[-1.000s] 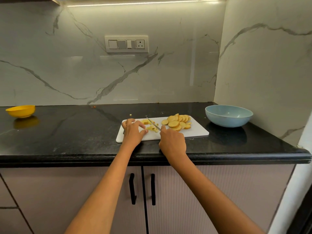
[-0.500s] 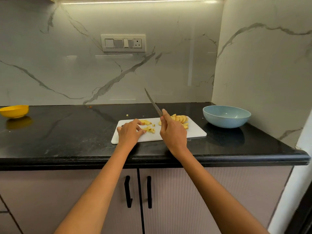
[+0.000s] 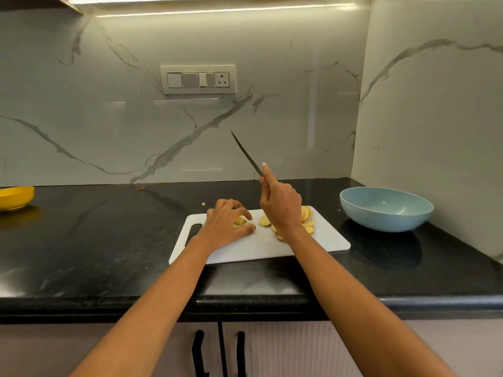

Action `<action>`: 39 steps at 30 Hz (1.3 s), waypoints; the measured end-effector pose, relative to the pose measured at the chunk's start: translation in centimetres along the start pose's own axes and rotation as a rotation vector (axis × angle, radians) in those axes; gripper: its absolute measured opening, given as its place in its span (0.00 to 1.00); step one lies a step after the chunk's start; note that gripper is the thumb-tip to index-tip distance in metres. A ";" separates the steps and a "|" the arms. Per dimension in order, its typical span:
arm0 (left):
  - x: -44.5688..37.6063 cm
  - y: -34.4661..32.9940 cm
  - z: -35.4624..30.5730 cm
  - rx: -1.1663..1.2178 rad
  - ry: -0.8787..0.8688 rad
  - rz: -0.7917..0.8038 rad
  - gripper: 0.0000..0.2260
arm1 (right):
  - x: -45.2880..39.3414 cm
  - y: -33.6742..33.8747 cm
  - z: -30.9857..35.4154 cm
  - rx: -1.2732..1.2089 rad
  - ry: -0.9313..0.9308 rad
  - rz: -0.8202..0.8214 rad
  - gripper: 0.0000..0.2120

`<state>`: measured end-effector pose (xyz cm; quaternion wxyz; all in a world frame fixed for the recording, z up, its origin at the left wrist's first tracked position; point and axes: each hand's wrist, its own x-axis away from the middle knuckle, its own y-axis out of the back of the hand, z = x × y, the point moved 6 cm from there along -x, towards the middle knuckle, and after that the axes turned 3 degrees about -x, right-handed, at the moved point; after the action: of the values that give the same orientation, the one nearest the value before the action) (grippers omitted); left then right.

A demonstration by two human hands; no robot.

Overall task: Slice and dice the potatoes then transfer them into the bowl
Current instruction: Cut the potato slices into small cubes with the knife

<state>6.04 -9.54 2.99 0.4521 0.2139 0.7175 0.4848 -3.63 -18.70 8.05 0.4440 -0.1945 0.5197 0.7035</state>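
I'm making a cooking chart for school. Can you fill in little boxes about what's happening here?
left hand: gathers diced potato bits on the cutting board
right hand: grips a knife, raised, tip up and away
potato slices: piled on the board, uncut
blue bowl: right of the board, looks empty
yellow bowl: far left

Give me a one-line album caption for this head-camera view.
Right hand lifts knife above potato slices; left hand gathers diced pieces.

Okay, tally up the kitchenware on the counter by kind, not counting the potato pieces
Bowls: 2, the blue bowl and the yellow bowl.
Cutting boards: 1, the white cutting board.
Knives: 1, the knife, raised off the board in the right hand.
Total: 4
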 end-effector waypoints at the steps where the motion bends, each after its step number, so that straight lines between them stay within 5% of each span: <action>1: -0.4 -0.2 0.1 -0.012 -0.001 0.000 0.13 | -0.5 -0.2 -0.4 -0.007 -0.003 -0.017 0.21; 14: -1.9 0.9 2.6 0.298 0.115 -0.151 0.06 | -2.6 0.6 -3.7 -0.218 -0.134 -0.217 0.20; 18: -1.1 1.2 2.3 0.269 0.167 -0.071 0.12 | -2.6 0.6 -4.0 -0.230 -0.146 -0.210 0.20; 22: -1.0 1.4 1.1 0.251 0.145 -0.152 0.11 | -2.6 0.5 -3.8 -0.225 -0.132 -0.207 0.19; 28: -2.4 -1.3 -3.4 0.041 0.058 0.103 0.31 | -2.5 0.6 -3.9 -0.227 -0.145 -0.203 0.19; 34: -2.1 -1.4 -3.5 0.065 0.059 0.009 0.15 | -2.6 0.4 -3.9 -0.214 -0.139 -0.176 0.19; 39: -1.0 -0.4 -3.5 -0.110 0.099 0.033 0.15 | -2.2 0.6 -4.1 -0.239 -0.167 -0.171 0.19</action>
<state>3.54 -12.23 3.52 0.4190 0.1763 0.7077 0.5408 -3.73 -23.38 8.48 0.5177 -0.2304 0.3754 0.7335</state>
